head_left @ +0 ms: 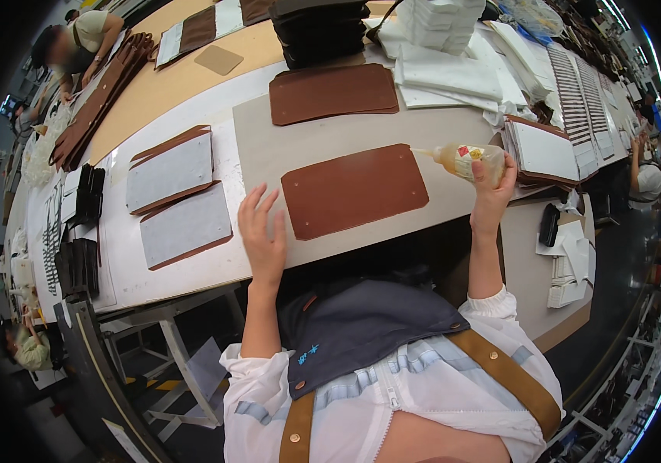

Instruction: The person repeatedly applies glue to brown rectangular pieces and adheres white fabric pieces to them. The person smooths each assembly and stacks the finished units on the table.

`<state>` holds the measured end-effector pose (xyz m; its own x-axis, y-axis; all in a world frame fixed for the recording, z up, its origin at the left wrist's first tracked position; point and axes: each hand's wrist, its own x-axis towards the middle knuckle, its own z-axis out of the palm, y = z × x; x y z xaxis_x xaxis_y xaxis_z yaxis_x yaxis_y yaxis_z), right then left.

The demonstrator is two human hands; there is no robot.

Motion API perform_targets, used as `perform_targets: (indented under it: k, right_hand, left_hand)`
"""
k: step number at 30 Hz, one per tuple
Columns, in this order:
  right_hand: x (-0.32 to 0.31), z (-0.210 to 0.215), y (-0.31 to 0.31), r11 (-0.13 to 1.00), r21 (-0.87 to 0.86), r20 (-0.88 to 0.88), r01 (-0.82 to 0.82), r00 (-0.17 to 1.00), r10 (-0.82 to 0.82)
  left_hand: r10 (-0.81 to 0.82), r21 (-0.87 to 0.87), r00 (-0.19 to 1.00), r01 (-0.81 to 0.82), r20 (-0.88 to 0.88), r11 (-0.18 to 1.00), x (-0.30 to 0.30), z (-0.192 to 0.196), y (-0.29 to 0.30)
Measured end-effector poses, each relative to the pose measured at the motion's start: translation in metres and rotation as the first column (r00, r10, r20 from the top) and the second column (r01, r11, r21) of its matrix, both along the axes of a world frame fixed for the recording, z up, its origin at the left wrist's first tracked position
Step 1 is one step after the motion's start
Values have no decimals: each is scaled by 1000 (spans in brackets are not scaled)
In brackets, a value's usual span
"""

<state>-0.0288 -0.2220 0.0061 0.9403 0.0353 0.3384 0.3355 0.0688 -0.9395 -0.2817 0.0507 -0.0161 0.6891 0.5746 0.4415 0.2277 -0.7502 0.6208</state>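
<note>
In my right hand (pixel 494 193) is a clear squeeze bottle (pixel 465 160) with a narrow nozzle and yellowish contents. It is tilted sideways, its tip pointing left at the upper right corner of a brown leather panel (pixel 355 191). This panel lies flat before me, with small holes near its corners. My left hand (pixel 262 231) is just left of the panel, fingers apart and holding nothing. Another brown panel (pixel 334 94) lies farther back. To the left, two grey-backed panels (pixel 172 171) with brown edges overlap on the white tabletop.
Dark stacked pieces (pixel 320 35) and white foam-like stacks (pixel 450 73) stand at the back. A pile of white-faced brown panels (pixel 544 150) is at the right. Black bundles (pixel 83 197) and long brown strips (pixel 106 100) lie left. Other people work at the far left and right.
</note>
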Motion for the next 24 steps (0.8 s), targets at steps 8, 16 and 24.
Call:
perform_targets:
  k: [8,16,24]
  right_hand:
    - [-3,-14,5,1000,4,9,26,1000,-26]
    - [-3,-18,7,996,-21,50,92,995,-91]
    - [-4,-20,8,997,-4,53,73,996,-72]
  left_hand:
    - [287,-67,938,-280,194,958,-45,-25,6]
    - [178,84,955,-203,236,976,-41,-24,5]
    - [199,135,960,-227,197,964,-42,-26,6]
